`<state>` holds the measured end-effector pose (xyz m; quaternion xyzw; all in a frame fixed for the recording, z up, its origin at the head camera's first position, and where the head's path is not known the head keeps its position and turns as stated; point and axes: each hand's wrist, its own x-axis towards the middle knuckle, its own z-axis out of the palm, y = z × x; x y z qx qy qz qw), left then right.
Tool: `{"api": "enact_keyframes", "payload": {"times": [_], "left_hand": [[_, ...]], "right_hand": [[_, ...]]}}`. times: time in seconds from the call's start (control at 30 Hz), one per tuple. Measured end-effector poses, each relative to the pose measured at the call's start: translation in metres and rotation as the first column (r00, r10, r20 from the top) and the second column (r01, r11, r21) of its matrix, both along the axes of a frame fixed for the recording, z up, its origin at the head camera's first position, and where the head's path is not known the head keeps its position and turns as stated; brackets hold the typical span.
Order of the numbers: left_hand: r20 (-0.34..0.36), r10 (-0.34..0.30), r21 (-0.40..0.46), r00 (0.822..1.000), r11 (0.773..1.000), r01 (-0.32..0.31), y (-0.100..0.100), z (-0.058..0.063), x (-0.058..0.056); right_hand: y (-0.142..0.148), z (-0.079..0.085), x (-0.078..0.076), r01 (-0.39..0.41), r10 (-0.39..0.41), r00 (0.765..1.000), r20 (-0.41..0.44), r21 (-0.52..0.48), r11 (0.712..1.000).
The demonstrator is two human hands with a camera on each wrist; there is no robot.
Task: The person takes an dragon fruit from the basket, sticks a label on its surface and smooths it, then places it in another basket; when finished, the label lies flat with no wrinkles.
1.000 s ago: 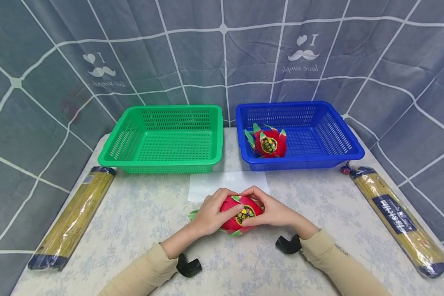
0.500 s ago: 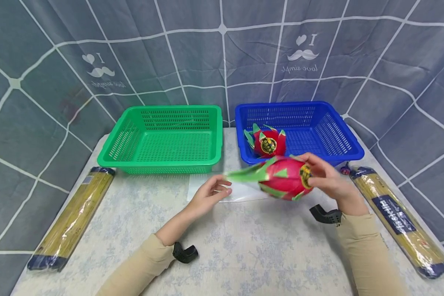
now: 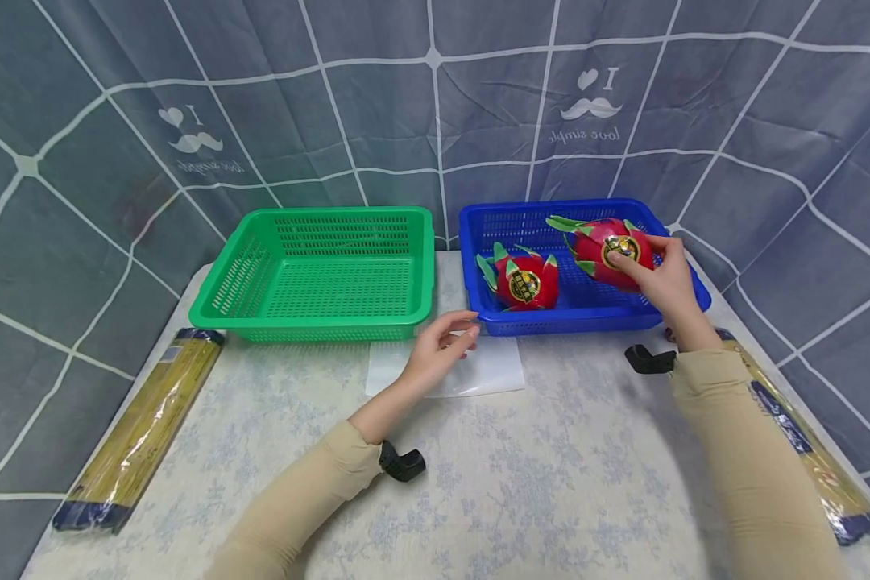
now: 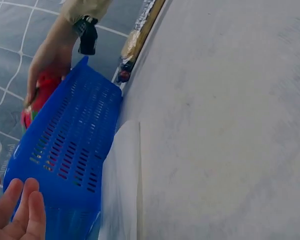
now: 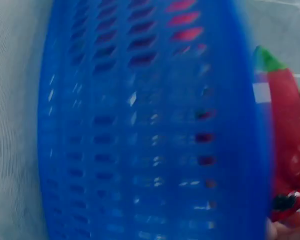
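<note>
My right hand (image 3: 669,278) grips a red dragon fruit (image 3: 603,256) from its right side, the thumb across its round black-and-gold sticker. This fruit is over the right half of the blue basket (image 3: 573,324), its green leaf tips pointing left; whether it touches the basket floor I cannot tell. A second dragon fruit (image 3: 538,282) lies in the basket's left half. At the basket's front left corner is my left hand (image 3: 441,346), fingers loosely bent and holding nothing. In the right wrist view, the basket wall (image 5: 140,125) hides much of what is behind it.
A green basket (image 3: 315,325) stands left of the blue one. A white sheet (image 3: 493,366) lies in front of both. Long yellow plastic-wrapped packs lie at the left (image 3: 141,427) and right (image 3: 812,451), the right one partly behind my forearm. A grey curtain (image 3: 377,105) hangs behind.
Both hands held the dragon fruit near the table's middle. The left hand let go, then moved forward to the blue basket's corner. The right hand carried the fruit right and forward over the basket.
</note>
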<state>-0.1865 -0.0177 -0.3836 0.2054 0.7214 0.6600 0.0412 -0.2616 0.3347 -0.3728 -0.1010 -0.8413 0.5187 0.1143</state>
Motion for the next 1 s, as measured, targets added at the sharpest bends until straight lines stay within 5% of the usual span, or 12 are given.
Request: {"api": "enact_keyframes", "payload": {"times": [0.17, 0.5, 0.7, 0.83, 1.0], "left_hand": [[0.042, 0.081, 0.061, 0.996, 0.995, -0.083, 0.013, -0.005, -0.011], [0.11, 0.247, 0.13, 0.963, 0.957, -0.26, 0.035, -0.033, -0.03], [0.127, 0.263, 0.115, 0.956, 0.954, -0.278, 0.035, -0.032, -0.032], [0.127, 0.235, 0.112, 0.964, 0.962, -0.249, 0.031, -0.021, -0.026], [0.04, 0.152, 0.071, 0.988, 0.985, -0.155, 0.023, -0.012, -0.017]], "right_hand": [[-0.018, 0.015, 0.001, -0.093, 0.071, 0.99, 0.12, 0.198, 0.976], [-0.018, 0.006, -0.006, -0.296, 0.209, 0.92, 0.331, 0.239, 0.925], [-0.02, 0.01, -0.006, -0.34, 0.217, 0.898, 0.383, 0.293, 0.894], [-0.022, 0.014, -0.004, -0.357, 0.204, 0.898, 0.389, 0.377, 0.855], [-0.032, 0.018, 0.007, -0.238, 0.076, 0.948, 0.308, 0.534, 0.811]]}}
